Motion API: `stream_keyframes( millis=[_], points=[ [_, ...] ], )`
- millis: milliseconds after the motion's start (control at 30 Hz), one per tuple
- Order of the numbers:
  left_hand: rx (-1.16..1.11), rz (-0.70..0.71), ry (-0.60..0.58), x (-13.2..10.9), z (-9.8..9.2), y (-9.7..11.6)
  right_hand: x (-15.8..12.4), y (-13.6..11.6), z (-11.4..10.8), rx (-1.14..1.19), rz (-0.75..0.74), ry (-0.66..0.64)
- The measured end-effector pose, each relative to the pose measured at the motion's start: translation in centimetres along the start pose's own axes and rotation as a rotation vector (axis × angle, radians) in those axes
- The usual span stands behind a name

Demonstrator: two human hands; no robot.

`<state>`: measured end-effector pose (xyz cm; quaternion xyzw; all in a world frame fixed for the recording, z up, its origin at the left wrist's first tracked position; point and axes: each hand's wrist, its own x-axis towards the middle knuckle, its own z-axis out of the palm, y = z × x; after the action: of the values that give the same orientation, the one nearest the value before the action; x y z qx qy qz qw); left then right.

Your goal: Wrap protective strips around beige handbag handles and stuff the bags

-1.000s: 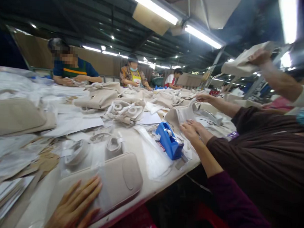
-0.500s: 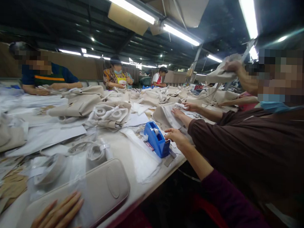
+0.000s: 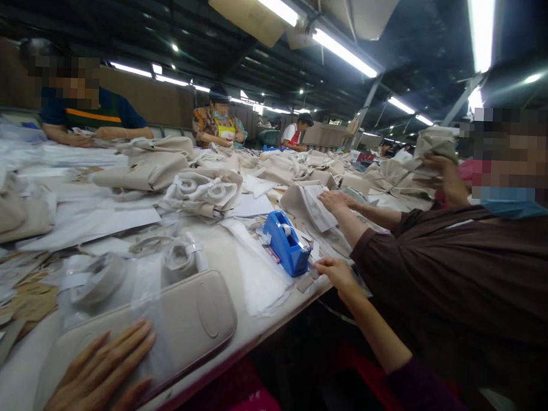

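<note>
My left hand [image 3: 100,373] lies flat with its fingers spread on a beige padded pouch [image 3: 184,322], which sits partly under a clear plastic bag [image 3: 131,290] at the table's near edge. My right hand [image 3: 337,272], on a purple-sleeved arm, is at the table edge just right of a blue tape dispenser [image 3: 285,242]. Its fingers are drawn together; what they pinch is too small to make out. A rolled beige strap [image 3: 179,256] with a white band lies behind the pouch.
A person in a brown shirt [image 3: 456,266] sits close on my right, hands on a folded beige bag [image 3: 308,200]. Piles of beige bags [image 3: 202,191], white paper sheets [image 3: 88,226] and cardboard scraps [image 3: 28,299] cover the long table. Several workers sit across it.
My right hand has drawn back from the top of the tape dispenser toward the table edge. My left hand stays flat on the pouch. The neighbour's raised bag has come down lower.
</note>
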<state>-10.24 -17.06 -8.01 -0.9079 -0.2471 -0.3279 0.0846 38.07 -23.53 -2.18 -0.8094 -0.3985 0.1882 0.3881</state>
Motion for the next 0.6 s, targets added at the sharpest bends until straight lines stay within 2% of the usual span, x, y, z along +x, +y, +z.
stream_keyframes(
  millis=[67,167,200,267,367,467,533,600],
  points=[
    [0.076,0.0,-0.037,-0.3,-0.3,0.3,-0.5,-0.2,-1.1,-0.428,-0.039,0.025],
    [0.096,0.012,-0.085,-0.2,-1.2,0.9,-2.5,-2.1,-2.2,-1.002,-0.118,-0.037],
    [0.087,-0.01,-0.096,-0.1,-1.5,1.2,-3.4,-3.4,-2.2,-1.132,-0.205,-0.084],
    [0.057,-0.048,-0.119,0.1,-2.0,1.7,-5.1,-7.2,-1.2,-1.253,-0.493,-0.23],
    [0.036,-0.102,-0.193,0.3,-2.5,2.3,-7.4,-15.0,2.2,-1.241,-0.934,-0.474],
    [0.021,-0.125,-0.222,0.3,-2.7,2.7,-9.0,-22.3,7.5,-1.128,-1.354,-0.695],
    [0.011,-0.13,-0.214,0.2,-2.7,2.8,-9.6,-25.6,11.4,-1.08,-1.532,-0.84],
    [0.004,-0.137,-0.194,0.1,-2.6,2.8,-9.8,-27.5,14.9,-1.078,-1.619,-0.918]
  ],
)
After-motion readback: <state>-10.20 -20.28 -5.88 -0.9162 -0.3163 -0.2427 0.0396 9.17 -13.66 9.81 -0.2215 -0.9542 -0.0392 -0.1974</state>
